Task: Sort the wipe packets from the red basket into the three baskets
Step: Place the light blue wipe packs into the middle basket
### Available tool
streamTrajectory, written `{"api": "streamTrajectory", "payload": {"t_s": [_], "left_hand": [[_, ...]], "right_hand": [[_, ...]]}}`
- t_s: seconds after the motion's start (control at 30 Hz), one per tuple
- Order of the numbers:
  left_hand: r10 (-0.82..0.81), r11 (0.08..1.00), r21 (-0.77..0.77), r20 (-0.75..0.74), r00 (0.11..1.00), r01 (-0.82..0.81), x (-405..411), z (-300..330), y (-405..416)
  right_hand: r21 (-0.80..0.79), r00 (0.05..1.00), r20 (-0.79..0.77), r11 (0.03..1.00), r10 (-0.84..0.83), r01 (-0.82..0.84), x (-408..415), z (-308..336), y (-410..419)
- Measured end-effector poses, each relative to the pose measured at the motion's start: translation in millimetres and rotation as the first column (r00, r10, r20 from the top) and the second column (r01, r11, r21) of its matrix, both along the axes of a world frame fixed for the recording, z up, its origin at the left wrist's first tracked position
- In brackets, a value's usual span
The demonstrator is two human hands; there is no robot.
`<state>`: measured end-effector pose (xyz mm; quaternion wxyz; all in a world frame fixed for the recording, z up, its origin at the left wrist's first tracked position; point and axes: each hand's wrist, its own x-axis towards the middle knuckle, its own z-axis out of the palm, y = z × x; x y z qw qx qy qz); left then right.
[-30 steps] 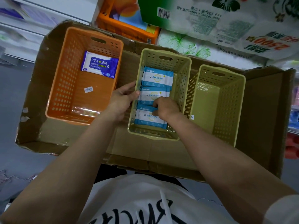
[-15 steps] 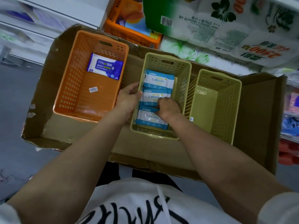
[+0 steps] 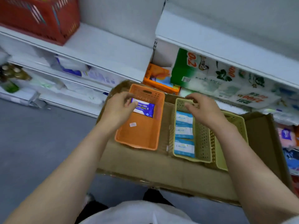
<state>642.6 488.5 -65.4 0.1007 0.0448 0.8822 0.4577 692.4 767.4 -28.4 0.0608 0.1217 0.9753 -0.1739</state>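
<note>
On a flattened cardboard box (image 3: 161, 167) at the foot of white shelves stand three baskets in a row. The orange basket (image 3: 140, 126), at nine o'clock of the row, holds one dark blue wipe packet (image 3: 144, 108) against its far end. The middle yellow-green basket (image 3: 202, 143) holds three light blue wipe packets (image 3: 184, 131) laid in a line along its left wall. The third basket (image 3: 231, 136), at three o'clock, shows only its rim and near wall; its contents cannot be told. The left hand (image 3: 118, 107) hovers over the orange basket, the right hand (image 3: 203, 109) over the middle one; both have loosely curled fingers and hold nothing. The red basket (image 3: 38, 18) sits on a shelf at eleven o'clock, well apart from the row. By judgement, this falls between placements; the next move calls for a reach up to the red basket for another packet.
</note>
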Motion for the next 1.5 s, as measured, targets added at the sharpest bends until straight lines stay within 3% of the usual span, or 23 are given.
{"api": "streamTrajectory", "payload": {"t_s": [0.13, 0.27, 0.6, 0.97, 1.13, 1.3, 1.5], "left_hand": [[-0.032, 0.991, -0.132, -0.197, 0.980, 0.006, -14.9, 31.2, -121.2], [-0.041, 0.971, -0.235, -0.327, 0.944, -0.039, -36.9, 58.8, -226.2], [-0.031, 0.953, -0.287, -0.419, 0.907, -0.100, -154.8, 62.0, -361.8], [-0.078, 0.931, -0.351, -0.451, 0.889, -0.097, -386.2, 103.3, -435.1], [-0.092, 0.950, -0.310, -0.418, 0.904, -0.046, -468.3, 89.4, -440.9], [-0.225, 0.940, -0.320, -0.330, 0.917, 0.116, -543.9, 73.3, -436.6], [-0.412, 0.875, -0.315, -0.086, 0.907, 0.367, -620.1, 61.4, -429.4]], "right_hand": [[0.067, 0.975, -0.215, 0.997, 0.056, -0.043, 10.0, 32.2, -95.2], [0.030, 0.926, -0.363, 0.995, 0.101, -0.097, -11.0, 48.0, -192.8], [-0.033, 0.905, -0.385, 0.977, 0.181, -0.210, -164.4, 40.5, -354.3], [-0.087, 0.917, -0.377, 0.980, 0.132, -0.177, -393.0, 67.4, -440.0], [-0.121, 0.946, -0.311, 0.983, 0.092, -0.136, -480.2, 63.8, -464.9], [-0.126, 0.996, -0.092, 0.992, -0.016, 0.004, -561.5, 29.7, -477.9], [-0.052, 0.988, -0.024, 0.987, -0.153, 0.151, -630.1, 4.0, -465.7]]}}
